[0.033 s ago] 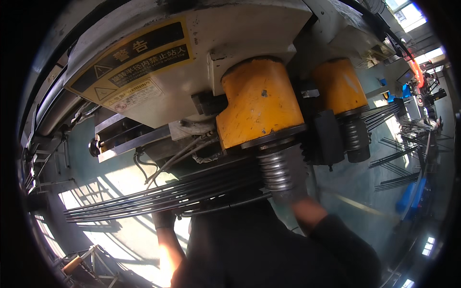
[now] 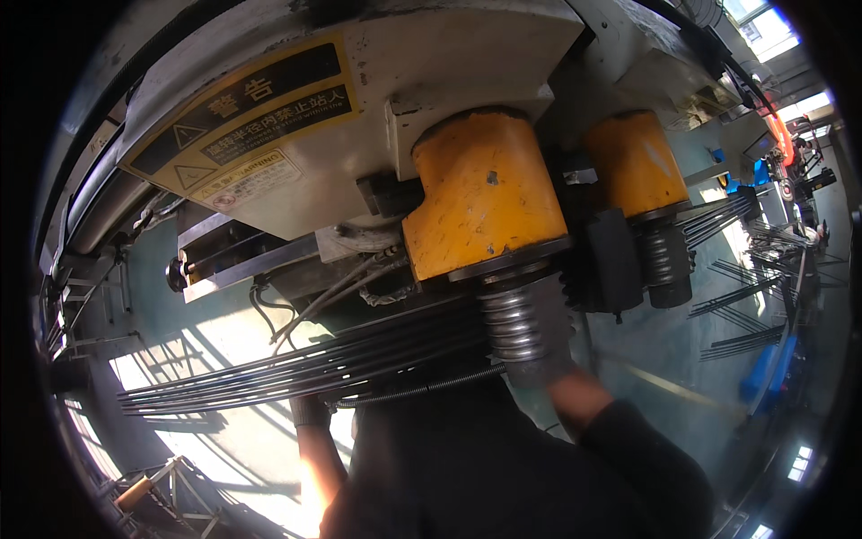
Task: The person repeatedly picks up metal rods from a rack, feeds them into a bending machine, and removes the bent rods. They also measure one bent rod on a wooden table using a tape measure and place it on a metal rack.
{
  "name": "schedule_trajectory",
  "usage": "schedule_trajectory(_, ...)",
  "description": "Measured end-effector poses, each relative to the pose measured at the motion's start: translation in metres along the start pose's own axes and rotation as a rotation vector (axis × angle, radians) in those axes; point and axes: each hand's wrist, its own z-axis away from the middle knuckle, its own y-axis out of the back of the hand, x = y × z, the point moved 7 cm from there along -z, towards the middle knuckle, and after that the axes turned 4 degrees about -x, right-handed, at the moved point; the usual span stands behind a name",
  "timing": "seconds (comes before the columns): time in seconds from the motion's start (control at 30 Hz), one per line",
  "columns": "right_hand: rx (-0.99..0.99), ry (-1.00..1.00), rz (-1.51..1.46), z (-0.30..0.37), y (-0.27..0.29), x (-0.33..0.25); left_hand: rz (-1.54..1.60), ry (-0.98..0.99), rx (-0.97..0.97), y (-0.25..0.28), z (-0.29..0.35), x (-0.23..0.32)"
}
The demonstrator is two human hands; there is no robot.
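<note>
A bundle of long, thin dark metal rods (image 2: 269, 375) runs from the left into the space beneath the machine. Under it, my left hand (image 2: 312, 410), in a dark glove, is at the rods, its fingers hidden by them. A thin ribbed rod (image 2: 422, 388) lies just below the bundle. My right hand (image 2: 539, 366), in a grey glove, is against the lower end of a shiny ribbed metal cylinder (image 2: 514, 325); its fingers cannot be made out. This cylinder hangs from an orange housing (image 2: 489, 198) on the machine.
A pale machine body (image 2: 386, 108) with a yellow and black warning label (image 2: 242, 112) fills the top. A second orange housing (image 2: 636, 162) with a ribbed cylinder stands to the right. Cables (image 2: 337, 287) hang at the middle left. Further right are stacked rods (image 2: 741, 296) and a blue object (image 2: 770, 373).
My left hand has shifted very slightly to the right beneath the rods. Otherwise the scene looks almost the same.
</note>
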Motion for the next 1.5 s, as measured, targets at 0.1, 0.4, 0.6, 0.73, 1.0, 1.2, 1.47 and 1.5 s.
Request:
schedule_trajectory(0.1,0.027,-0.009,-0.053,-0.001,0.017,0.003,-0.360,-0.054,-0.047,-0.027,0.010,0.003)
schedule_trajectory(0.4,0.345,0.057,0.186,-0.005,-0.022,-0.021,-0.682,-0.249,0.018,-0.024,0.035,0.057)
schedule_trajectory(0.6,0.506,-0.051,-0.205,0.086,-0.021,-0.041,-1.170,-0.396,-0.023,-0.090,0.074,0.092)
schedule_trajectory(0.73,1.074,0.223,-0.322,0.164,0.057,-0.090,-1.352,-0.616,-0.180,-0.112,0.098,0.111)
schedule_trajectory(1.0,1.202,0.592,-1.502,0.229,0.160,-0.177,-2.248,-1.030,0.472,-0.070,0.119,0.197)
schedule_trajectory(1.2,1.055,0.532,-1.798,0.219,0.189,-0.191,-1.073,-0.875,0.242,-0.067,0.156,0.256)
schedule_trajectory(1.47,1.209,0.594,-1.562,0.212,0.207,-0.174,0.016,-1.014,-0.091,-0.148,0.253,0.332)
schedule_trajectory(1.5,1.127,0.564,-1.555,0.206,0.205,-0.173,-0.233,-1.034,0.035,-0.156,0.266,0.348)
